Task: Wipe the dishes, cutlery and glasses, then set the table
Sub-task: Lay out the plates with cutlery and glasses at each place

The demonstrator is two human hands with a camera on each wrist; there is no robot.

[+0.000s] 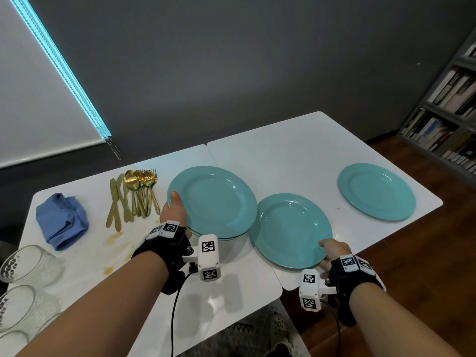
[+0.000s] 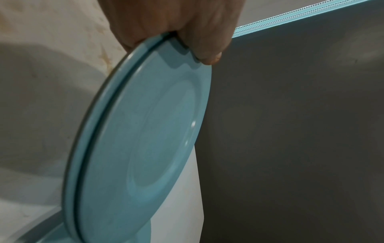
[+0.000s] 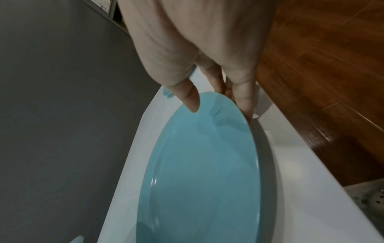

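Note:
My left hand (image 1: 173, 206) grips the left rim of a stack of teal plates (image 1: 216, 199) on the white table (image 1: 270, 150), thumb on top. In the left wrist view the thumb (image 2: 207, 51) presses the stack's (image 2: 149, 131) rim, where two plates show. My right hand (image 1: 332, 249) pinches the near rim of a single teal plate (image 1: 291, 228) just right of the stack. In the right wrist view the thumb (image 3: 191, 98) lies on this plate (image 3: 203, 164) and the fingers reach under its edge. A third teal plate (image 1: 376, 190) lies flat at the far right.
Gold cutlery (image 1: 134, 197) lies in a bunch left of the stack. A folded blue cloth (image 1: 63, 220) sits further left, with clear glasses (image 1: 28, 264) at the near left edge. Yellowish stains (image 1: 113, 237) mark the table. A bookshelf (image 1: 448, 112) stands at the right.

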